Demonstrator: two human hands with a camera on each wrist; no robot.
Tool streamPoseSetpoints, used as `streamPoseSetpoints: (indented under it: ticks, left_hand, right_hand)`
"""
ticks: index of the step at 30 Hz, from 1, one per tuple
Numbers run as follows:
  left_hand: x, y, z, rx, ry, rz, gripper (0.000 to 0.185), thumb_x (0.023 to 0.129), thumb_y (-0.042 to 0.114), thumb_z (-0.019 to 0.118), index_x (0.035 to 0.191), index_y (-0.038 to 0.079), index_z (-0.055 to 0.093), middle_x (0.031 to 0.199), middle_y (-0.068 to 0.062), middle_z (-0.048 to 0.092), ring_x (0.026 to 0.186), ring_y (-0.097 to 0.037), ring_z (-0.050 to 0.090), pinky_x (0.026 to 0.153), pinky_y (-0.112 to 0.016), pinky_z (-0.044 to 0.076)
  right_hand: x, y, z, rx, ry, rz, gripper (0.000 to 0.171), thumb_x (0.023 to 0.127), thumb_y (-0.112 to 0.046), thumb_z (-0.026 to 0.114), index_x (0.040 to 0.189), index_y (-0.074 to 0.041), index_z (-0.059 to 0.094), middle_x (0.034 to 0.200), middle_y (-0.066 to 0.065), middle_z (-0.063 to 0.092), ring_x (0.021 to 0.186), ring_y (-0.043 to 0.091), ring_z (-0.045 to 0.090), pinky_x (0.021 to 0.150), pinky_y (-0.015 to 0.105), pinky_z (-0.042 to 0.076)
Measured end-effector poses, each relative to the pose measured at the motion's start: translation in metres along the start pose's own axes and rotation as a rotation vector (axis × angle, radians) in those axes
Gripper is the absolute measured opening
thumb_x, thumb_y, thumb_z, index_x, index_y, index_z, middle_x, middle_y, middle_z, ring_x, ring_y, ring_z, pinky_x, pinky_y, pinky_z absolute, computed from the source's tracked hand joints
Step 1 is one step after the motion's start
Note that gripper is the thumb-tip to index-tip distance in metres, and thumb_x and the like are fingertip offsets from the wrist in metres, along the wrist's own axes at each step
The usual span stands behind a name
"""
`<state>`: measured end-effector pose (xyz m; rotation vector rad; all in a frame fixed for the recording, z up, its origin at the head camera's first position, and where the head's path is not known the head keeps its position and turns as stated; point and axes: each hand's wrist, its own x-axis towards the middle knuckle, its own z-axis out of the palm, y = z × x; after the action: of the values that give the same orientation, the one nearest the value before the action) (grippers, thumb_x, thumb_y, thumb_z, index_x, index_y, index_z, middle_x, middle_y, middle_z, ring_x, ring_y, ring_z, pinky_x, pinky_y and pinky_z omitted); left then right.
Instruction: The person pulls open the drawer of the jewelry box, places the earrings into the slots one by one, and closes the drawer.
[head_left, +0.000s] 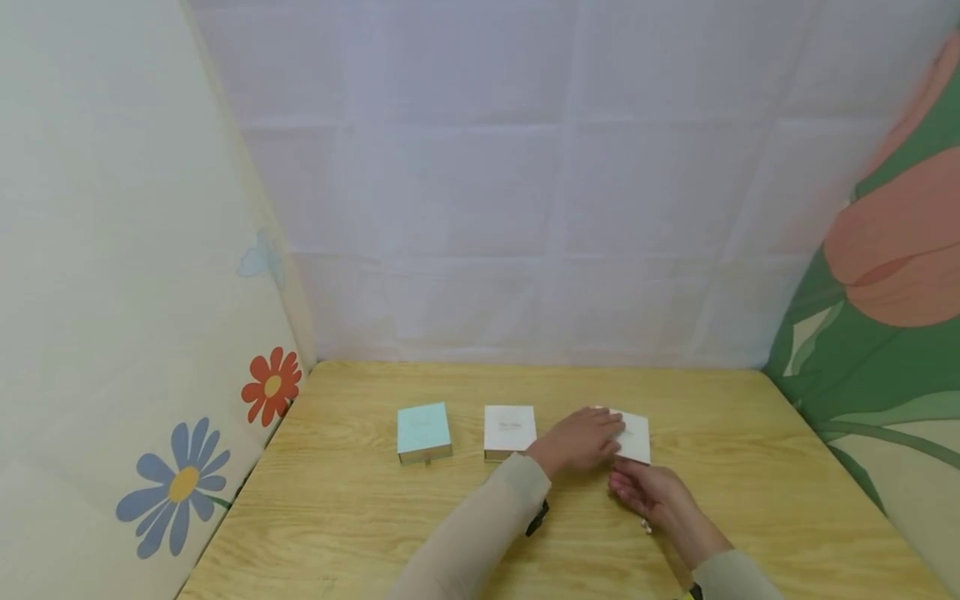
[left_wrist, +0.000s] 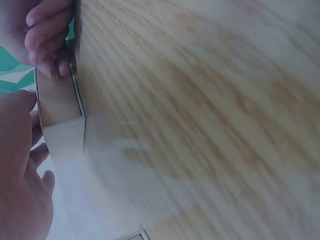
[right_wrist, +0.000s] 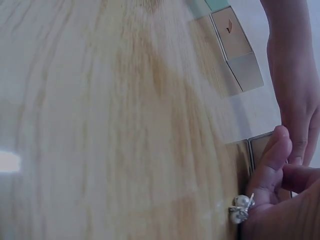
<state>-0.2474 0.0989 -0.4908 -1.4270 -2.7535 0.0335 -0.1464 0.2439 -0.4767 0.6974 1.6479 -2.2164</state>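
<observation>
A white box (head_left: 635,437) with a tan drawer front (left_wrist: 59,102) lies at the right of the row. My left hand (head_left: 581,440) rests across its top with fingers stretched out, partly covering it. At the front side, my right hand (head_left: 654,493) pinches the small pull tab (left_wrist: 53,75) between thumb and fingertips. The other fingers of the right hand are curled in. A small ornament with white pearls (right_wrist: 241,209) shows at the lower edge of the right hand; I cannot tell whether the curled fingers hold it.
Another white box (head_left: 510,429) stands left of the left hand, its tan front facing me. Further left is a light blue box (head_left: 423,429) with a small tab. All are on a wood-grain table (head_left: 360,517). White cloth (head_left: 450,208) hangs behind, with flower-printed panels at both sides.
</observation>
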Motion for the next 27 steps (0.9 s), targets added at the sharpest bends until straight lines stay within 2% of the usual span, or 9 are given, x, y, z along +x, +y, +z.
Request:
streamPoseSetpoints:
  ticks: [4, 9, 11, 16, 23, 25, 27]
  left_hand:
    - [0.0, -0.002, 0.0, -0.002, 0.01, 0.008, 0.052, 0.112, 0.044, 0.027, 0.159, 0.025, 0.036, 0.164, 0.011, 0.031, 0.152, -0.009, 0.024, 0.125, -0.026, 0.018]
    - [0.001, -0.006, 0.0, -0.018, -0.01, 0.005, 0.052, 0.111, 0.047, 0.024, 0.159, 0.029, 0.035, 0.164, 0.011, 0.03, 0.153, -0.008, 0.023, 0.126, -0.026, 0.017]
    - [0.001, -0.009, -0.001, 0.011, -0.007, 0.026, 0.051, 0.112, 0.045, 0.024, 0.159, 0.028, 0.035, 0.164, 0.01, 0.031, 0.153, -0.008, 0.024, 0.126, -0.026, 0.017]
    - [0.0, -0.013, -0.005, 0.193, 0.02, 0.122, 0.05, 0.113, 0.041, 0.026, 0.159, 0.025, 0.035, 0.164, 0.007, 0.033, 0.152, -0.01, 0.026, 0.125, -0.024, 0.017]
    - [-0.001, -0.018, -0.007, 0.191, -0.023, 0.113, 0.05, 0.113, 0.04, 0.025, 0.161, 0.031, 0.026, 0.167, 0.006, 0.026, 0.154, -0.011, 0.022, 0.126, -0.026, 0.014]
    - [-0.001, -0.019, -0.006, 0.226, -0.021, 0.133, 0.05, 0.112, 0.038, 0.031, 0.162, 0.031, 0.026, 0.167, 0.007, 0.026, 0.153, -0.011, 0.023, 0.126, -0.026, 0.014]
    - [0.0, -0.019, -0.004, 0.215, -0.015, 0.139, 0.051, 0.111, 0.036, 0.038, 0.161, 0.031, 0.028, 0.166, 0.007, 0.027, 0.153, -0.01, 0.024, 0.126, -0.025, 0.013]
  right_hand:
    - [0.0, 0.0, 0.001, -0.026, 0.021, -0.005, 0.026, 0.101, -0.003, 0.056, 0.082, -0.005, 0.073, 0.067, 0.004, 0.072, 0.06, 0.01, 0.071, 0.058, 0.017, 0.058]
    - [0.002, 0.003, 0.003, -0.082, 0.034, -0.022, 0.027, 0.1, -0.002, 0.054, 0.079, -0.004, 0.072, 0.065, 0.002, 0.071, 0.058, 0.008, 0.069, 0.056, 0.017, 0.057]
    - [0.003, 0.003, 0.004, -0.09, 0.032, -0.032, 0.028, 0.1, -0.001, 0.053, 0.079, -0.004, 0.071, 0.064, 0.002, 0.071, 0.058, 0.008, 0.069, 0.055, 0.017, 0.057]
    - [0.003, 0.004, 0.006, -0.089, 0.008, -0.062, 0.03, 0.101, 0.0, 0.05, 0.078, -0.004, 0.069, 0.063, 0.0, 0.07, 0.057, 0.006, 0.067, 0.054, 0.017, 0.056]
    - [-0.002, 0.003, 0.008, -0.105, -0.002, -0.053, 0.031, 0.1, -0.001, 0.049, 0.077, -0.005, 0.069, 0.062, -0.001, 0.069, 0.056, 0.004, 0.066, 0.052, 0.016, 0.054]
    - [-0.004, 0.004, 0.008, -0.102, 0.004, -0.046, 0.03, 0.1, 0.0, 0.05, 0.077, -0.004, 0.069, 0.062, -0.001, 0.069, 0.056, 0.005, 0.066, 0.053, 0.016, 0.054]
    - [-0.005, 0.005, 0.008, -0.095, 0.01, -0.035, 0.03, 0.1, 0.0, 0.05, 0.078, -0.004, 0.07, 0.063, 0.0, 0.069, 0.057, 0.005, 0.066, 0.053, 0.016, 0.054]
